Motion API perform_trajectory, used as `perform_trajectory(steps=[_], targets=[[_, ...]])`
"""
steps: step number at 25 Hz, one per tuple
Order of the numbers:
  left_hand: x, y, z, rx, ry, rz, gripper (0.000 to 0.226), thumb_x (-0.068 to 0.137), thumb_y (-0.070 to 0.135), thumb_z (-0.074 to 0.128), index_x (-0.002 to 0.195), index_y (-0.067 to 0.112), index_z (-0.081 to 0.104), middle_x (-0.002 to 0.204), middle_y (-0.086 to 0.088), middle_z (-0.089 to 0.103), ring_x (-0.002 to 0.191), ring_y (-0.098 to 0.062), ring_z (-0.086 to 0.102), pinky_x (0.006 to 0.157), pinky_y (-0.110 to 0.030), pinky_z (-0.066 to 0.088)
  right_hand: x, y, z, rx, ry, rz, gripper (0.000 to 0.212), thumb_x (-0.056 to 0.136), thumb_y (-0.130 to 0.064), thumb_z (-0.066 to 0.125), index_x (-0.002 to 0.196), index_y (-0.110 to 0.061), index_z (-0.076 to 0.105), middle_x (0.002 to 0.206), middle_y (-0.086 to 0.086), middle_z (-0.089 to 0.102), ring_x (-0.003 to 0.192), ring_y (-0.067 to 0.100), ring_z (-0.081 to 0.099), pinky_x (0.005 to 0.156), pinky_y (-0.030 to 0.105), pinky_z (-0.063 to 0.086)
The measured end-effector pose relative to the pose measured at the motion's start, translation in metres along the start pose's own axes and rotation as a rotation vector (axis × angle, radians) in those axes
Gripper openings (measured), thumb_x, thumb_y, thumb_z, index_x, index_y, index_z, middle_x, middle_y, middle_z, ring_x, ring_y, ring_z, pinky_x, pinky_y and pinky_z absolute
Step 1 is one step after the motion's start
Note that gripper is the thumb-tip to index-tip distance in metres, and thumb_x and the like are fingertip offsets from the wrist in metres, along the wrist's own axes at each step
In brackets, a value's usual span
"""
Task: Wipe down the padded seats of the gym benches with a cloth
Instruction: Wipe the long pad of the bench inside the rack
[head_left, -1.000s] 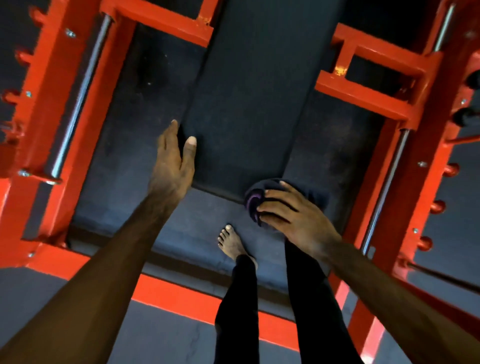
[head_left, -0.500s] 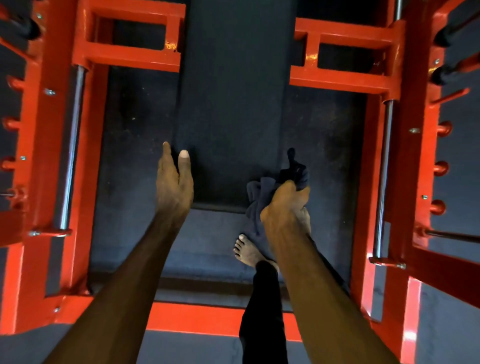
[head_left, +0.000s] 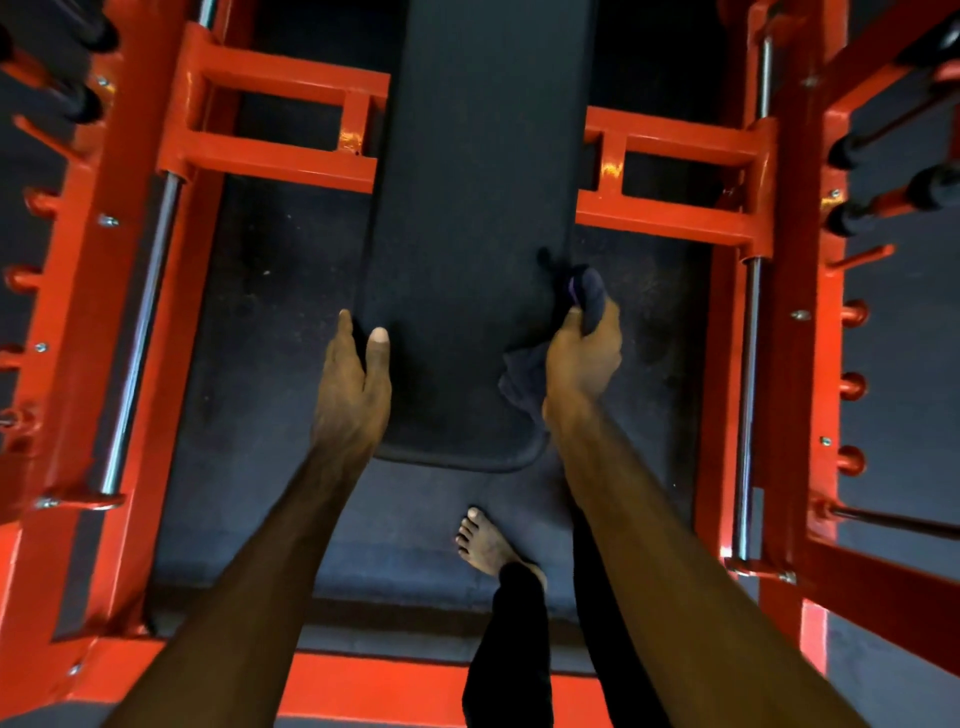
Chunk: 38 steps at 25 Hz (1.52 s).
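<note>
The right hand has its fingers curled tight round a bunched dark cloth, pressing the wad against the long edge of the black bench pad at about 3 o'clock from the pad's near end. One fold pokes out above the knuckles toward 12 o'clock, with a purple trim showing; a loose tail hangs below the wrist toward 7 o'clock, lying over the pad's corner.

The cloth looks light, soft and limp, so it should be gripped as a ball in the palm, not by a corner; a trailing tail is likely to drag or snag on the rim. The pad looks firm with a slightly grippy matte cover and a rolled seam, so a dry cloth would probably drag rather than glide.

The left hand lies at the opposite long edge, at 9 o'clock, thumb on top and fingers down the side, seemingly steadying. Whether those fingers hook under the rim cannot be told.

The red steel frame flanks the pad on both sides, and a bare foot stands on the dark floor mat at 6 o'clock.
</note>
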<state>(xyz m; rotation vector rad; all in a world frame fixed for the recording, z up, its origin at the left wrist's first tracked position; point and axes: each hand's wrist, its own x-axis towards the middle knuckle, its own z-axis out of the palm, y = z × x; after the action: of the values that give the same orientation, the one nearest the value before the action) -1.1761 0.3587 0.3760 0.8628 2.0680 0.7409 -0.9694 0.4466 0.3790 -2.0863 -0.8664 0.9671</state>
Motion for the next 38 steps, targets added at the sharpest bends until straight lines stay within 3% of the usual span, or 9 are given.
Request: perform_trajectory(steps=[4,10,14,18,23,28,31,35,38], targets=[[0.017,0.020,-0.002,-0.003,0.003,0.005,0.067,0.114,0.044,0.042,0.170,0.011,0.025,0.174,-0.009,0.030,0.160,-0.020,0.026,0.119,-0.017,0.013,-0.042,0.014,-0.020,-0.018,-0.073,-0.040,0.040,0.108,-0.020,0.056,0.148,-0.025,0.058,0.136,0.005,0.070,0.127,0.026,0.064,0.093,0.019,0.041],[0.070,0.042,0.002,0.038,-0.009,0.043,0.066,0.113,0.041,0.047,0.167,0.007,0.029,0.173,-0.011,0.032,0.160,-0.020,0.028,0.116,-0.010,0.011,0.060,-0.060,0.041,-0.118,-0.009,-0.031,0.040,0.108,-0.026,0.056,0.148,-0.024,0.056,0.135,0.013,0.070,0.125,0.036,0.064,0.096,0.035,0.046],[0.110,0.066,0.009,0.002,0.015,0.066,0.065,0.113,0.041,0.047,0.167,0.008,0.031,0.172,-0.010,0.034,0.160,-0.019,0.030,0.118,-0.013,0.014,0.070,-0.058,0.044,-0.053,-0.011,-0.067,0.040,0.106,-0.021,0.058,0.146,-0.022,0.059,0.135,0.010,0.071,0.125,0.032,0.065,0.092,0.026,0.043],[0.165,0.091,0.019,0.022,0.042,0.120,0.062,0.114,0.041,0.046,0.165,0.007,0.037,0.168,-0.010,0.042,0.157,-0.022,0.037,0.129,-0.029,0.024,0.137,-0.097,0.083,-0.043,0.031,-0.107,0.044,0.104,-0.015,0.057,0.144,-0.031,0.062,0.138,-0.004,0.071,0.125,0.018,0.063,0.088,0.011,0.035],[0.224,0.137,0.023,0.007,0.050,0.168,0.053,0.115,0.038,0.046,0.161,0.011,0.044,0.160,-0.006,0.052,0.149,-0.019,0.045,0.114,-0.015,0.027,0.207,-0.149,0.119,-0.012,0.034,-0.246,0.043,0.102,-0.008,0.057,0.143,-0.020,0.063,0.140,-0.004,0.070,0.129,0.014,0.063,0.100,0.011,0.040],[0.303,0.181,0.035,0.017,0.070,0.186,0.055,0.115,0.043,0.045,0.158,0.009,0.048,0.157,-0.011,0.056,0.147,-0.025,0.050,0.119,-0.027,0.033,0.274,-0.207,0.153,-0.037,0.023,-0.257,0.042,0.103,-0.011,0.056,0.142,-0.024,0.062,0.137,-0.005,0.070,0.126,0.013,0.062,0.092,0.008,0.037],[0.343,0.204,0.041,-0.001,0.073,0.235,0.048,0.115,0.040,0.046,0.152,0.010,0.054,0.148,-0.008,0.063,0.139,-0.024,0.056,0.114,-0.027,0.037,0.305,-0.228,0.167,-0.052,0.004,-0.321,0.044,0.102,-0.008,0.054,0.143,-0.024,0.062,0.138,-0.007,0.069,0.126,0.009,0.061,0.090,0.001,0.037],[0.385,0.226,0.048,0.011,0.076,0.224,0.048,0.115,0.039,0.047,0.152,0.010,0.055,0.149,-0.010,0.063,0.140,-0.026,0.056,0.116,-0.031,0.038,0.361,-0.281,0.197,-0.128,0.015,-0.316,0.040,0.104,-0.016,0.055,0.142,-0.028,0.061,0.135,0.003,0.071,0.125,0.024,0.065,0.096,0.024,0.044],[0.399,0.232,0.053,0.033,0.099,0.200,0.048,0.115,0.040,0.046,0.151,0.011,0.058,0.147,-0.011,0.066,0.139,-0.028,0.058,0.117,-0.038,0.042,0.406,-0.325,0.217,-0.273,-0.047,-0.448,0.035,0.103,-0.022,0.058,0.137,-0.027,0.064,0.131,0.005,0.072,0.123,0.027,0.066,0.094,0.029,0.046]])
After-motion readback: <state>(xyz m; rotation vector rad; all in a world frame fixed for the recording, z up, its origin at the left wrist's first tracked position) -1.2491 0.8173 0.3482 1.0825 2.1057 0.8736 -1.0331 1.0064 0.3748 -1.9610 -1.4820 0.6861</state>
